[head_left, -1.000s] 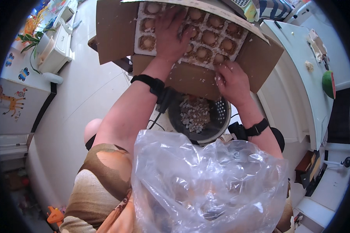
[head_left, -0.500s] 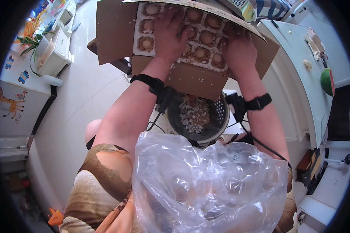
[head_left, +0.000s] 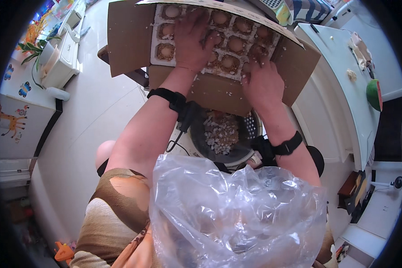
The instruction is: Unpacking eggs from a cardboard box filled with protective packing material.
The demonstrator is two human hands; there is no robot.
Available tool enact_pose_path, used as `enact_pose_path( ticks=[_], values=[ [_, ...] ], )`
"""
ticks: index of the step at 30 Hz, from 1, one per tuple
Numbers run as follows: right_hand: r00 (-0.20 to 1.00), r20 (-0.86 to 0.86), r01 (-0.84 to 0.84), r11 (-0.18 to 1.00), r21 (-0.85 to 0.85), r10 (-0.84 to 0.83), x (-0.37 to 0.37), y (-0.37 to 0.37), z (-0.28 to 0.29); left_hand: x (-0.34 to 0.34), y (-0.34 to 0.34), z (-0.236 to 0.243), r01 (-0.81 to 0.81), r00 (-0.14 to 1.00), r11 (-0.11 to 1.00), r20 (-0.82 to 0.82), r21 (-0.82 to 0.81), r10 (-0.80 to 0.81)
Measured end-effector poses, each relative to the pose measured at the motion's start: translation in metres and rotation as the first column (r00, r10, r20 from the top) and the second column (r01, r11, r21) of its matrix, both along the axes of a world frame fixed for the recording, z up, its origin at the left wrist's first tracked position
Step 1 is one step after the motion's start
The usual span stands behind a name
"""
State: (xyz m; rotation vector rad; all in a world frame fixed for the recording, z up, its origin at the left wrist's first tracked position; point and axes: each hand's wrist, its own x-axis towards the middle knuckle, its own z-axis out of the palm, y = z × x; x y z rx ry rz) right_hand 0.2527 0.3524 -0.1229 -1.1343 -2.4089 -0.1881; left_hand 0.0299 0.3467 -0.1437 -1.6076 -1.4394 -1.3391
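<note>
A white foam tray (head_left: pixel 159 54) of round brown eggs, each bedded in tan crumbs in its own cell, sits in an open cardboard box (head_left: pixel 216 91). My left hand (head_left: pixel 193 42) lies over the tray's left-middle cells, fingers spread and tips partly hidden, an egg beside its thumb. At the lower right corner, my right hand (head_left: pixel 264 80) bends its parted fingers over the cells. Its thumb and index finger are beside the corner egg (head_left: pixel 246 68), which looks still seated. Whether those fingertips press on it cannot be made out.
Below the box stands a round dark bin (head_left: pixel 196 142) holding whitish bits and crumbs. A clear plastic bag (head_left: pixel 236 210) covers my lap. To the right, a white table (head_left: pixel 344 80) bears a cut watermelon (head_left: pixel 374 94). A white cabinet (head_left: pixel 61 67) stands left.
My right hand has moved left and nearer, from the tray's right edge to its lower right corner. My left hand stays on the same cells. The view has shifted slightly.
</note>
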Motion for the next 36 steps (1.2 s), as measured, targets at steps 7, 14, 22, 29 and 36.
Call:
enact_pose_path(
  ticks=[7,14,22,29,36],
  values=[
    [0.995,-0.084,0.071,0.986,0.152,-0.059,0.003,0.034,0.009,0.005,-0.001,0.0,-0.047,0.999,0.996,-0.028,-0.069,0.045],
    [0.988,-0.099,-0.101,0.983,0.157,0.117,0.007,0.017,0.018,0.004,-0.004,0.0,-0.041,0.999,0.999,-0.012,-0.024,0.041],
    [0.958,-0.066,-0.281,0.959,-0.019,0.279,0.012,-0.019,-0.036,0.011,-0.007,0.01,-0.062,0.998,0.995,-0.033,-0.072,0.06],
    [0.94,-0.128,-0.308,0.948,0.075,0.316,0.017,-0.006,-0.043,0.007,-0.005,0.012,-0.047,0.999,0.991,0.0,-0.128,0.048],
    [0.905,-0.188,-0.388,0.922,0.001,0.381,0.027,-0.013,-0.026,0.004,-0.002,0.017,-0.024,1.0,0.993,0.011,-0.114,0.025]
  ],
)
